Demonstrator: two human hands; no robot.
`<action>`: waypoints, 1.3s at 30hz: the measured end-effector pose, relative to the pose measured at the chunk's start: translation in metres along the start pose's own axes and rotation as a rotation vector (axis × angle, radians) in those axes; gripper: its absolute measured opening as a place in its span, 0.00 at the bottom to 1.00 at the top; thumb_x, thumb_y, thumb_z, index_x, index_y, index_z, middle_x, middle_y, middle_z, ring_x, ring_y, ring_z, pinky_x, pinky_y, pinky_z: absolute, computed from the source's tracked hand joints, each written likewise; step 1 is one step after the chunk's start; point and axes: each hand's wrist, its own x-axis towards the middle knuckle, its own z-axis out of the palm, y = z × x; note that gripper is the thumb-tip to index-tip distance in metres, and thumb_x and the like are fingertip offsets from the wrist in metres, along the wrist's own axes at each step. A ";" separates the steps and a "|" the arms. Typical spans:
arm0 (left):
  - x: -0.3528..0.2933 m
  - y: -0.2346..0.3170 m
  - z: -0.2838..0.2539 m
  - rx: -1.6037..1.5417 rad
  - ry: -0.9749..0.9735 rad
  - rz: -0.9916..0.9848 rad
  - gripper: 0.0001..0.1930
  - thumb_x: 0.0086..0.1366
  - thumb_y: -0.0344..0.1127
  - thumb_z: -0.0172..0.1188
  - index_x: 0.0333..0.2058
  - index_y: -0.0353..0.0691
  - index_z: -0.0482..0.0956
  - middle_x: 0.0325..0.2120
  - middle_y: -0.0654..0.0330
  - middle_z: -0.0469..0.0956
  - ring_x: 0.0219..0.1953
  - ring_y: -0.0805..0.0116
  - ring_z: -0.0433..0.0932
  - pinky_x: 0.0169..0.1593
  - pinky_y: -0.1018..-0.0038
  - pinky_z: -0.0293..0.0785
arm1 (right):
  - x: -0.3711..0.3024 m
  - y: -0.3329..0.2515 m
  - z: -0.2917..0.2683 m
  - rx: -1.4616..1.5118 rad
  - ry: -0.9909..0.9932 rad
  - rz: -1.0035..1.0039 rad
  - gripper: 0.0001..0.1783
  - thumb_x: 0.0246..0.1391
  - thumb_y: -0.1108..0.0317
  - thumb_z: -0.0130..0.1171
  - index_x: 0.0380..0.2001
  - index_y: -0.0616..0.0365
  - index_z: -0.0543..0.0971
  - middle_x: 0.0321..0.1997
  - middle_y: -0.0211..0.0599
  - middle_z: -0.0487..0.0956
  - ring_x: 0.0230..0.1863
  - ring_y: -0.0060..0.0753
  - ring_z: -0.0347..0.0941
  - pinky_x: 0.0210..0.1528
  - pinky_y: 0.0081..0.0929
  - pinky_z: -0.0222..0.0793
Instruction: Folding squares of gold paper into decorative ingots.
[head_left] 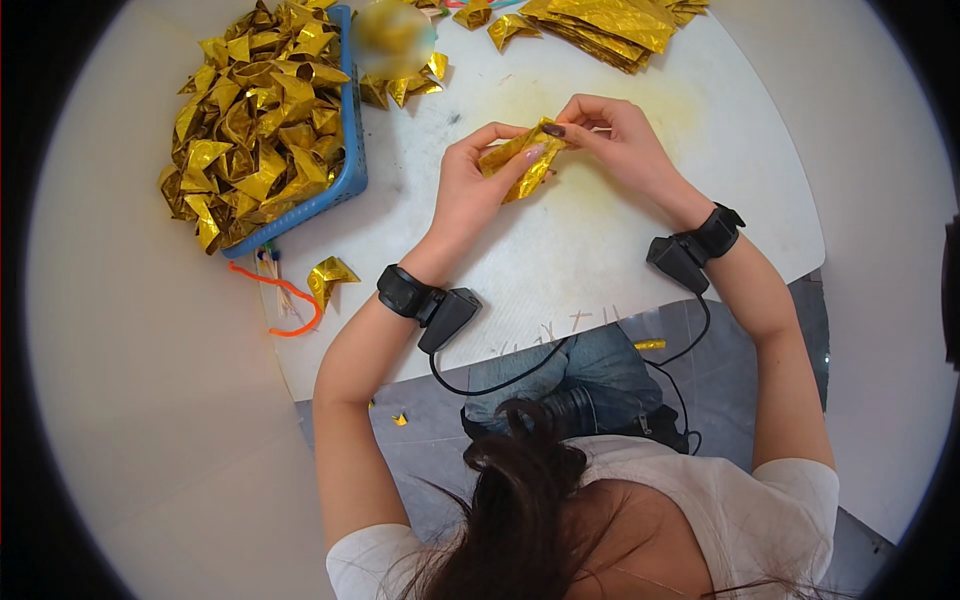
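Observation:
Over the white table [590, 260] I hold a piece of folded gold foil paper [528, 173] between both hands. My left hand [475, 175] is closed on its left part, thumb laid along the front and fingers behind. At the paper's upper right end, my right hand [625, 145] pinches the tip with thumb and forefinger. The paper slants from lower left to upper right; its far side is hidden by the left fingers.
A blue basket [352, 165] heaped with folded gold paper pieces [265, 130] stands at the left. Gold sheets [610, 30] lie stacked at the far edge. An orange pipe cleaner [318, 305] and one folded gold piece [330, 278] rest near the left edge. Black cabled wristbands [412, 295] circle both wrists.

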 end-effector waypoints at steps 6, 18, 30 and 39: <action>0.001 -0.002 -0.002 -0.041 0.009 -0.025 0.10 0.61 0.29 0.61 0.40 0.32 0.75 0.35 0.56 0.81 0.34 0.70 0.81 0.38 0.79 0.78 | -0.002 -0.014 0.001 -0.035 -0.038 0.018 0.10 0.54 0.65 0.59 0.33 0.63 0.78 0.27 0.28 0.78 0.31 0.15 0.71 0.35 0.17 0.66; 0.007 -0.001 -0.016 -0.201 -0.110 -0.061 0.32 0.72 0.55 0.30 0.54 0.30 0.66 0.47 0.51 0.76 0.43 0.60 0.80 0.47 0.68 0.77 | -0.002 -0.012 0.001 0.270 -0.024 0.154 0.12 0.58 0.65 0.56 0.38 0.64 0.76 0.27 0.24 0.76 0.29 0.11 0.71 0.33 0.12 0.67; 0.004 -0.004 -0.008 -0.055 -0.010 -0.013 0.14 0.66 0.32 0.56 0.46 0.29 0.74 0.38 0.55 0.80 0.36 0.69 0.81 0.39 0.76 0.80 | 0.001 -0.012 -0.006 0.112 0.004 0.028 0.12 0.58 0.65 0.58 0.39 0.63 0.78 0.30 0.26 0.78 0.28 0.11 0.70 0.35 0.12 0.67; 0.002 -0.003 -0.005 -0.069 0.033 -0.011 0.13 0.64 0.32 0.58 0.43 0.28 0.76 0.36 0.54 0.80 0.34 0.69 0.81 0.38 0.77 0.80 | 0.003 -0.003 -0.001 0.325 0.009 0.209 0.10 0.59 0.67 0.55 0.37 0.64 0.78 0.31 0.27 0.79 0.32 0.11 0.73 0.36 0.11 0.69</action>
